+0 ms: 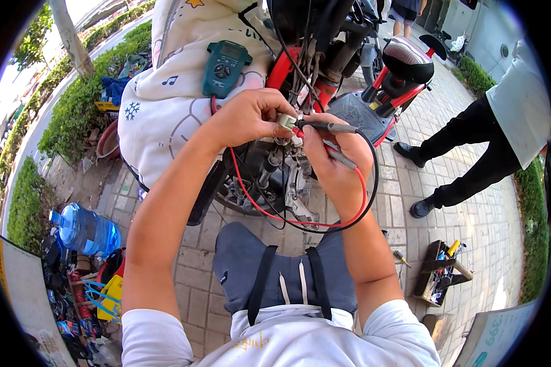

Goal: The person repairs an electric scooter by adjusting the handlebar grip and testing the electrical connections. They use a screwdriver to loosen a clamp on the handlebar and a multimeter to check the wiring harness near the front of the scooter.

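A white plug connector (286, 122) is pinched between the thumb and fingers of my left hand (248, 116). My right hand (344, 159) grips two meter probes, the black probe (332, 127) lying above the red probe (341, 158). Their tips point left and meet the connector's face; whether they touch metal inside is too small to see. From the probes a red lead and a black lead loop down below my hands. A teal multimeter (225, 68) rests on a white patterned padded cover; its screen cannot be read. Behind the connector are the scooter's exposed wires (300, 92).
The padded cover (159, 116) drapes over the scooter. A second scooter's seat (408, 58) is beyond. At right stands a person in black trousers (471, 140). A wooden toolbox (438, 275) and screwdriver (401, 257) lie at lower right, a blue water jug (87, 229) at left.
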Demonstrator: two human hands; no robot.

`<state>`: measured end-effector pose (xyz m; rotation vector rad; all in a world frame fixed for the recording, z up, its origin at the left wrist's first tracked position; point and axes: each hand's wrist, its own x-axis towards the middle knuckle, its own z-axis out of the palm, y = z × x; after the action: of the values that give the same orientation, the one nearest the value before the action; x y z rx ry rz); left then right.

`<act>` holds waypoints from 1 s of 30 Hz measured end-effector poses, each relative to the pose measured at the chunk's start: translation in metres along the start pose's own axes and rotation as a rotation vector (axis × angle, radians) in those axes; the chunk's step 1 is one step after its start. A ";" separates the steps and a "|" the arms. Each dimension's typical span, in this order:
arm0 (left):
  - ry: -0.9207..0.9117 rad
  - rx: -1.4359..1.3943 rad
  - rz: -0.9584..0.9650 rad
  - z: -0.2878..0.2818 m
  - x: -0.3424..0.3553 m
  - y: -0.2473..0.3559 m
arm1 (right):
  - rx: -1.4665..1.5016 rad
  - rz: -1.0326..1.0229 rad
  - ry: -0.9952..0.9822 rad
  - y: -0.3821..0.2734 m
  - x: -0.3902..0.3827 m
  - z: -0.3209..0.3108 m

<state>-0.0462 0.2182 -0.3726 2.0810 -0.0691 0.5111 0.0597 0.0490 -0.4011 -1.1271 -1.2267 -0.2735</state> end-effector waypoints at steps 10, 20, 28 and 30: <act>0.000 0.004 -0.033 -0.001 0.000 -0.004 | -0.121 -0.219 0.008 0.005 0.002 0.001; 0.005 -0.005 -0.036 0.001 0.000 0.000 | -0.057 -0.126 0.001 0.009 0.000 0.001; 0.008 0.029 -0.057 0.000 0.000 -0.001 | -0.081 -0.175 0.034 0.008 0.001 0.004; 0.007 0.037 -0.043 0.001 0.001 -0.002 | -0.076 -0.168 0.030 0.008 0.001 0.004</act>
<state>-0.0444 0.2190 -0.3740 2.1125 -0.0106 0.4965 0.0635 0.0559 -0.4053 -1.0817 -1.2951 -0.4663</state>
